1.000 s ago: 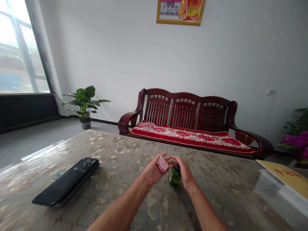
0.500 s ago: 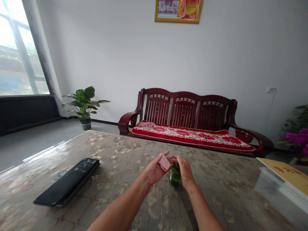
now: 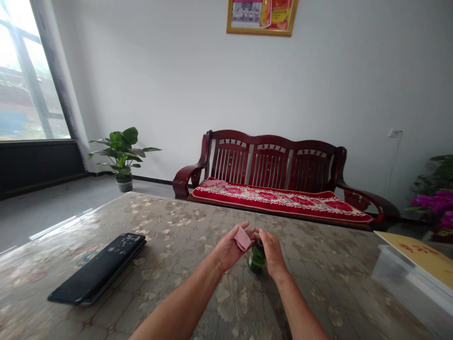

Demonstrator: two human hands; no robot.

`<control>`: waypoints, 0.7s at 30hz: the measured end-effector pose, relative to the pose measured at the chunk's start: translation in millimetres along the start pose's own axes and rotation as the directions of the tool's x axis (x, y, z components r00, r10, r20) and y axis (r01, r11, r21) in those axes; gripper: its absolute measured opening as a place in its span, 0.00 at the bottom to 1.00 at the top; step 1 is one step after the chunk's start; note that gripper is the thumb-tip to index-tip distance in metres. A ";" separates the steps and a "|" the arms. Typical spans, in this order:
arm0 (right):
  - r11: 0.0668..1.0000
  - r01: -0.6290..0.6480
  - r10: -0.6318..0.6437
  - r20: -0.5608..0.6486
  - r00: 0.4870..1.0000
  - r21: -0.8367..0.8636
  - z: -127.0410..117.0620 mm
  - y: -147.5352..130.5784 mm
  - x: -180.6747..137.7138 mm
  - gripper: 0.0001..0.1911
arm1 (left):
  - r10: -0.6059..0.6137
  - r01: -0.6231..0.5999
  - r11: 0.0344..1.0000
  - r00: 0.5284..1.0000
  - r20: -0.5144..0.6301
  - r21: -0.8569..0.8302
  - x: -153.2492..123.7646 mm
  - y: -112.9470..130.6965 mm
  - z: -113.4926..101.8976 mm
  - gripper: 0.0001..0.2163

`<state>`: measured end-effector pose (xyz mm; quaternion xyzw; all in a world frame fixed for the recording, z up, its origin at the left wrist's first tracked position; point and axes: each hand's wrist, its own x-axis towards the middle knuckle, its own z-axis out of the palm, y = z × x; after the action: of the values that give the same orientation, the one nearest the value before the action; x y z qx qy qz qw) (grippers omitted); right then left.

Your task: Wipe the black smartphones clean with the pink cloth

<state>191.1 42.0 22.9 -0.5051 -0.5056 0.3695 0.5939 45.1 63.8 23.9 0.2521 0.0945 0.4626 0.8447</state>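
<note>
Cloth (image 3: 242, 239): pinched in left hand (image 3: 227, 251). Bottle (image 3: 256, 260): left of curled right hand (image 3: 274, 254), grip unclear. Holding step, I judged; next move wanted steadiness.

On the bench (image 3: 170, 293), a bottle (image 3: 256, 262) stands just left of the right hand (image 3: 274, 255); a cloth (image 3: 242, 238) lies in the left hand (image 3: 226, 251), beside the bottle. A flat case (image 3: 99, 268) lies well to the left of both hands, and a storage box (image 3: 398, 288) sits far right with a card (image 3: 419, 252) on top. Behind the bench is a settee (image 3: 269, 163), a mat (image 3: 276, 197) along its seat, a picture frame (image 3: 260, 31) above it on the wall (image 3: 159, 71), and a potted plant (image 3: 123, 146) to its left.
</note>
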 end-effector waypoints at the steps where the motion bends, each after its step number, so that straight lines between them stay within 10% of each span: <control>1: 1.000 -0.002 0.001 0.005 1.000 0.014 0.2 -0.7 -0.4 0.27 | 0.002 -0.002 1.000 1.000 -0.004 -0.001 0.2 0.2 0.3 0.15; 21: 0.999 -0.014 0.014 0.010 1.000 0.037 1.0 8.1 0.5 0.27 | -0.009 0.009 1.000 0.999 0.040 0.000 -6.0 0.8 -3.8 0.16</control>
<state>190.8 44.5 15.1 -0.4958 -0.4982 0.3854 0.5979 39.7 60.4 20.6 0.2607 0.0785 0.4535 0.8486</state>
